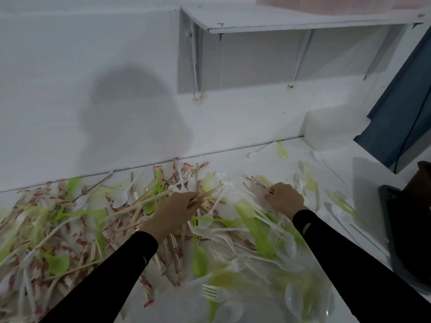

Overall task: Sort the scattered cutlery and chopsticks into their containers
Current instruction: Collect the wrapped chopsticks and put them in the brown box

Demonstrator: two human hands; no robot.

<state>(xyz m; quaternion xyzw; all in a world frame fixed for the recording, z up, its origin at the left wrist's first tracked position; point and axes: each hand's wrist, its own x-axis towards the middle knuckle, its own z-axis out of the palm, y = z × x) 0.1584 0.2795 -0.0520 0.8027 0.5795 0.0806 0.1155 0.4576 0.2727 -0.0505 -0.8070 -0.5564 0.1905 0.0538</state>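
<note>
Nearest the lens: two black sleeves (112,276), then a white fork (213,293) lying below and just right of the left hand (177,207). Grip of that hand closed round a small bundle of bare wooden chopsticks (151,200), long axis running low-left to high-right straight through the fist, ends poking out on both sides. Right of the left hand and apart from it: right hand (285,199), knuckles up, fingers curled down into the heap; cannot tell whether pinching anything. Further sticks in red-printed wrappers (77,241) mostly left of and below the left hand, so nearer to it than to the other. Tangled across them: green spoons (258,227) and white spoons (121,198), likely to snag on any lift. No sure container in view; dark object (396,229) far right of the left hand at the tabletop (338,164) edge, possibly one.
</note>
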